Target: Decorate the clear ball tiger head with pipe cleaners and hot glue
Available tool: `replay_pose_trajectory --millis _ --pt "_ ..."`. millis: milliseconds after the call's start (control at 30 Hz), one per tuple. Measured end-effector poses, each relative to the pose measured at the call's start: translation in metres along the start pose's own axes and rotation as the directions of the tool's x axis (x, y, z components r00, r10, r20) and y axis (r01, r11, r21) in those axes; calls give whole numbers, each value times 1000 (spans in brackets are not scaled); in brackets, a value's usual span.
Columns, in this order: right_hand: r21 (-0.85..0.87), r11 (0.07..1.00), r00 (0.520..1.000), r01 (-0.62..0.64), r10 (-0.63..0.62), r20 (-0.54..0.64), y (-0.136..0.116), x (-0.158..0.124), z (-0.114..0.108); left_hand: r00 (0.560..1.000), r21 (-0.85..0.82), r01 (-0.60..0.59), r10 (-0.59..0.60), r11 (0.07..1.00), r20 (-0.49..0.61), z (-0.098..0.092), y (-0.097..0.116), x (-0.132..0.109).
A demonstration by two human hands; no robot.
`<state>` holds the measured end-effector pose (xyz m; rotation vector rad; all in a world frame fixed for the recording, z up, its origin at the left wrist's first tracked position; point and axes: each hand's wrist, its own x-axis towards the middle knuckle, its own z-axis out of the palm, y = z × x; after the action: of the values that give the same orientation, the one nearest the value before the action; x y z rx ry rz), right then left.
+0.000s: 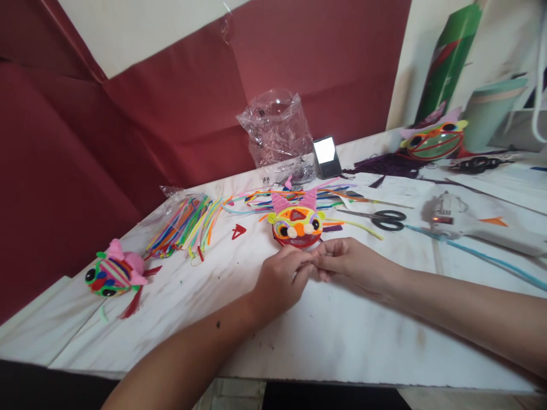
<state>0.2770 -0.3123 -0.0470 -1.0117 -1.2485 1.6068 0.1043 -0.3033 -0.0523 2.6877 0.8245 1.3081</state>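
My left hand (pixel 282 278) and my right hand (pixel 348 263) meet fingertip to fingertip on the white table (pixel 342 336), just in front of a colourful pipe-cleaner mask (pixel 297 223) with pink ears. Both hands have curled, pinched fingers; whatever small thing they pinch is hidden between the fingertips. The mask lies flat, almost touching the fingers.
A second small mask (pixel 111 274) lies at the left. A bundle of coloured pipe cleaners (pixel 183 225) lies behind it. Black scissors (pixel 378 219), a white glue gun (pixel 465 222), a clear plastic bag (pixel 277 134), a phone (pixel 327 156) and a larger mask (pixel 433 139) sit further back.
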Motion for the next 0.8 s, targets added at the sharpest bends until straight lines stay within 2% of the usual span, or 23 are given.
replay_pose_trajectory --millis 200,533,800 --pt "30 999 999 -20 19 31 4 3 -2 999 1 -6 6 1000 -38 1 -3 2" --pt "121 990 994 -68 57 91 5 7 -6 974 -91 224 -222 970 37 -2 -5 3" --pt "125 990 992 -70 56 114 7 8 -8 939 -163 342 -331 925 91 -3 -4 4"
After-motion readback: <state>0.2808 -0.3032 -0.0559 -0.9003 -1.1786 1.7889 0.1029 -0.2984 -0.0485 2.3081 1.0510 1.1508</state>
